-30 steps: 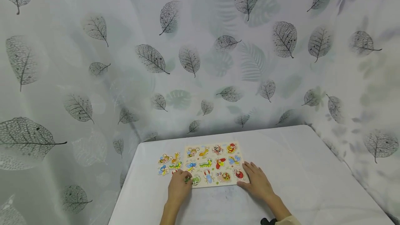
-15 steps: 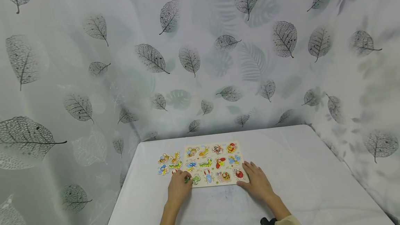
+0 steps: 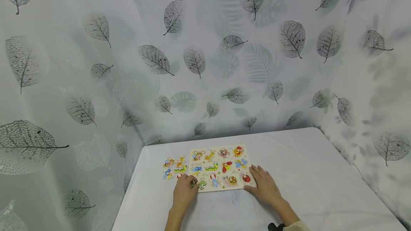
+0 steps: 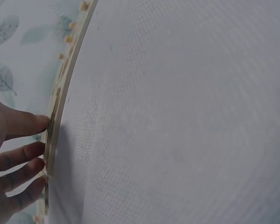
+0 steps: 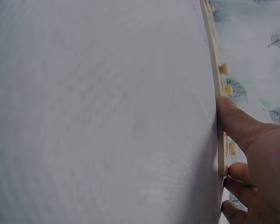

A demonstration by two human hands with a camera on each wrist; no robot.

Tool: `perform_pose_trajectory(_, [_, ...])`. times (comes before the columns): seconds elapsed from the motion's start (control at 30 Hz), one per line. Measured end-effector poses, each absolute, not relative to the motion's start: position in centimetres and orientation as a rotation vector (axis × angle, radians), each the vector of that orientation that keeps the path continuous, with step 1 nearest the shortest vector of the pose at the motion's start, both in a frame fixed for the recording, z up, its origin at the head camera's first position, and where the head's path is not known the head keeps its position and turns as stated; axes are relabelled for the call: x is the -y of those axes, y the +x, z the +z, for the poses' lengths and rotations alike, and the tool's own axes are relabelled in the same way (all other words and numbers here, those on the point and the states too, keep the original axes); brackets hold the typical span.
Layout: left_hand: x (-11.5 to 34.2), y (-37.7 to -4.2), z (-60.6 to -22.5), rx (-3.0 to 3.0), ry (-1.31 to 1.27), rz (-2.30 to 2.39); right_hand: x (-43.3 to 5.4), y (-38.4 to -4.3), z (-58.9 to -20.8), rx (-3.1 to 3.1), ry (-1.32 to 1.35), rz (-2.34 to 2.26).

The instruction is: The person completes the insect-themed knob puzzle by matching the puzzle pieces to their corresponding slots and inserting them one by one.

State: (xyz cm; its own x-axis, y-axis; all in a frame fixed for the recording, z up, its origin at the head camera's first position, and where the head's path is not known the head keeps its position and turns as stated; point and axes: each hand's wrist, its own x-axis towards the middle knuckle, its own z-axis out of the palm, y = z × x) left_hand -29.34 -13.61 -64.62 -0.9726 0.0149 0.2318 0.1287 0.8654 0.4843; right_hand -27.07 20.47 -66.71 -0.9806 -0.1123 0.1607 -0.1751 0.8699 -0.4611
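A wooden peg puzzle board [image 3: 218, 175] printed with colourful insects lies on the white table. At its near left corner my left hand [image 3: 184, 192] pinches a small green puzzle piece [image 3: 193, 184], mostly covered by the fingers, beside a green insect picture. In the left wrist view the thumb [image 4: 41, 122] and fingertips come together right at the board's edge. My right hand [image 3: 264, 187] holds the near right corner; the right wrist view shows its thumb [image 5: 227, 105] against the near edge and the other fingers round the corner.
Several loose insect pieces [image 3: 180, 169] lie in a group left of the board, one partly hidden by the left hand. The white table [image 3: 308, 174] stretches to the right. Behind it hangs a leaf-patterned curtain [image 3: 205, 81]. A dark object [image 3: 275, 227] sits at the right wrist.
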Motion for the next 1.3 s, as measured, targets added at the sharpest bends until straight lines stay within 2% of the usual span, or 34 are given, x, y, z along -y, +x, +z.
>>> perform_pose_trajectory(1.3, [14.13,-29.50,-64.86,2.842,-0.123,-0.772,-20.44,-26.97,-66.64,2.883,0.239,0.738])
